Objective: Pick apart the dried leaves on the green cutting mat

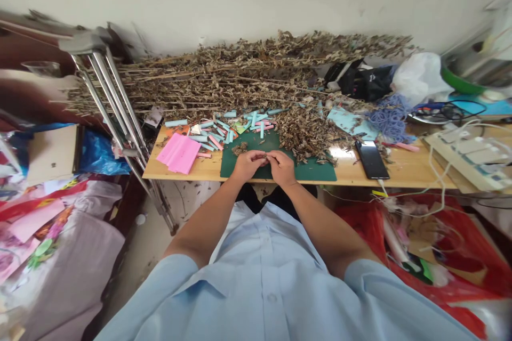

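Over the green cutting mat (316, 171), my left hand (248, 164) and my right hand (281, 166) meet with their fingertips pinched together. Something small and dark shows between them, too tiny to name. A small clump of dried leaves (240, 148) lies on the mat just beyond my left hand. To the right of my hands spreads a heap of crumbled dried leaves (302, 136), partly on the mat. Several rolled paper tubes (216, 142), light blue and pink, lie scattered at the mat's far left. Pink paper sheets (179, 153) rest on the table left of the mat.
Long bundles of dried stalks (208, 82) line the wall. A metal crutch (120, 101) leans at the table's left end. Right of the mat are a phone (372, 160) on a cable, blue string (390, 120), light blue paper (352, 121) and a power strip (468, 152).
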### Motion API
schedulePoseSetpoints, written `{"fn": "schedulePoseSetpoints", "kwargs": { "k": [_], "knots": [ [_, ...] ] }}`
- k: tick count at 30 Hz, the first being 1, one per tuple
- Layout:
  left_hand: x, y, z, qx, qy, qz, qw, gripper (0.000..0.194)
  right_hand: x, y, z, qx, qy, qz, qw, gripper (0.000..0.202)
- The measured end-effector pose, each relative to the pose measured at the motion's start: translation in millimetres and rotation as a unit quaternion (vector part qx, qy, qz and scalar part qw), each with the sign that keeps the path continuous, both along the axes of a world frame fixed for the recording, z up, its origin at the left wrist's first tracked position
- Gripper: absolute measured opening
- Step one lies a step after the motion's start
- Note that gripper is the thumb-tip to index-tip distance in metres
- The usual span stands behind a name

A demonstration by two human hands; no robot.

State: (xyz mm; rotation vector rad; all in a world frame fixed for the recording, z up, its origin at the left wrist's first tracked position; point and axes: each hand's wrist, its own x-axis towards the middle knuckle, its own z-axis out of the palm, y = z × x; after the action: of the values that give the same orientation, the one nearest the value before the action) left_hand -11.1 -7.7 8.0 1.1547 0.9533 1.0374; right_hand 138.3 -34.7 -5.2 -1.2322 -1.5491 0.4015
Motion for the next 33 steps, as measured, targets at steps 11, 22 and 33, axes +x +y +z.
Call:
{"fn": "schedulePoseSetpoints", "kwargs": {
  "k": [11,22,33],
  "knots": [
    [-0.4,4.2,-2.6,-0.015,0.003,0.011,1.000,0.028,0.1,-3.7,1.1,-0.064,0.079,-0.003,0.995,0.019],
    [-3.6,4.3,-0.4,-0.031,0.017,-0.003,0.999,0.029,1.9,-2.1,3.5,-0.077,0.078,0.018,0.994,0.018],
    [-9.7,3.8,-2.5,-0.016,-0.016,-0.058,0.998,0.040,2.4,3.3,1.4,-0.057,0.060,0.019,0.996,0.012]
  ]
}}
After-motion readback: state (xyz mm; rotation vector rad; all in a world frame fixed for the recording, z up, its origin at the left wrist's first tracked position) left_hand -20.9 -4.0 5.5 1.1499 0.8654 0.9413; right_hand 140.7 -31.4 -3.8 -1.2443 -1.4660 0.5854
